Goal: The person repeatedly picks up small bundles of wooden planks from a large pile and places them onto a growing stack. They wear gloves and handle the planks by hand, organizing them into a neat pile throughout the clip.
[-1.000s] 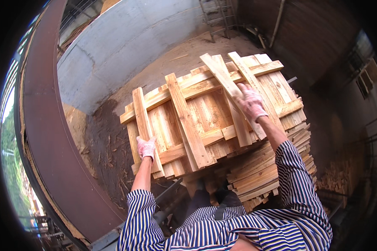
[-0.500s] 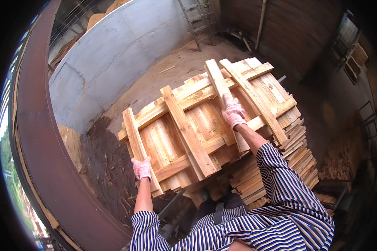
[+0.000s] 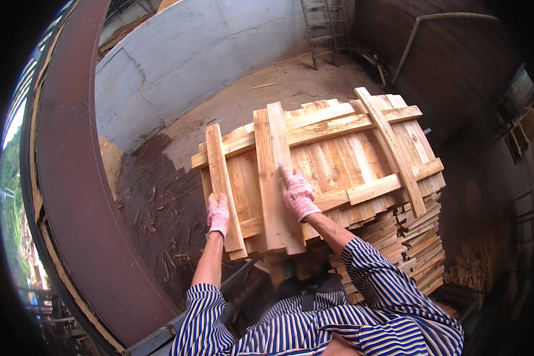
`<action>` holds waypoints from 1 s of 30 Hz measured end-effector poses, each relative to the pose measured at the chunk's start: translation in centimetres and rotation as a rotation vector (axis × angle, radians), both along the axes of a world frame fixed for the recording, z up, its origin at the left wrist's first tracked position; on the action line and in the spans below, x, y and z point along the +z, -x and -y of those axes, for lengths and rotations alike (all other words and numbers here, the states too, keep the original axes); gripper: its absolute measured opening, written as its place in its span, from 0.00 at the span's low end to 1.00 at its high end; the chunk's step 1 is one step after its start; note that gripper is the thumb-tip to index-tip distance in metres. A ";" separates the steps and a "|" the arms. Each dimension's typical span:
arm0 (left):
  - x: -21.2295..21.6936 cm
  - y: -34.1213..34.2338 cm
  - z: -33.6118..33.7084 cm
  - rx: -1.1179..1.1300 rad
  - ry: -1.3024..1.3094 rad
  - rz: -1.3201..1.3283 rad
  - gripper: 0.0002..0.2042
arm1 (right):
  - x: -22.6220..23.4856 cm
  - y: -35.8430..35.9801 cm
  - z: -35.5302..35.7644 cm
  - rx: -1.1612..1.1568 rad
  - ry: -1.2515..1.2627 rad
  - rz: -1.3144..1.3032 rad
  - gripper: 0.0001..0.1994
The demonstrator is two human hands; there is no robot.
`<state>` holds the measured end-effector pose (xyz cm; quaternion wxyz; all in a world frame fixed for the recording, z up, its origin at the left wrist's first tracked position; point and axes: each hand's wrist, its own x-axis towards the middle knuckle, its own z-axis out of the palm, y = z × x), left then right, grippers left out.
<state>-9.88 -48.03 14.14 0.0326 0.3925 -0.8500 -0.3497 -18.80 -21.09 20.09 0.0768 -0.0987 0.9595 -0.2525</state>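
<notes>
A stack of pale wooden boards (image 3: 344,154) lies before me, with two long slats running across it and several narrower boards laid over those. My left hand (image 3: 218,215), in a pink-and-white knit glove, closes on the edge of the leftmost crosswise board (image 3: 219,166). Gloved alike, my right hand (image 3: 298,193) grips the right edge of another board (image 3: 280,142), which lies alongside a similar board (image 3: 264,148) left of the middle. One more crosswise board (image 3: 391,151) rests slanted at the right. Some fingers of both hands are hidden.
Below the top layer, the pile's stacked board ends (image 3: 421,243) show at the right. A brown steel beam (image 3: 68,148) rises on the left. Farther off stand a grey curved wall (image 3: 178,65) and a ladder (image 3: 319,29). Debris litters the dark ground (image 3: 154,207).
My right hand has shifted its board leftward across the slats, up against the neighbouring board. My left hand has moved up along the leftmost board. The view has turned somewhat.
</notes>
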 end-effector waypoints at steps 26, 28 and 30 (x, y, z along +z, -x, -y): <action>5.0 -1.5 6.0 -0.181 -0.865 -0.242 0.48 | -3.1 -1.7 9.8 0.208 0.605 0.359 0.43; 5.5 -2.8 6.9 -0.153 -0.930 -0.237 0.49 | -3.7 -2.5 11.1 0.228 0.768 0.350 0.44; 5.6 -4.1 8.6 -0.158 -0.942 -0.264 0.48 | -3.9 -3.4 12.5 0.223 0.680 0.373 0.44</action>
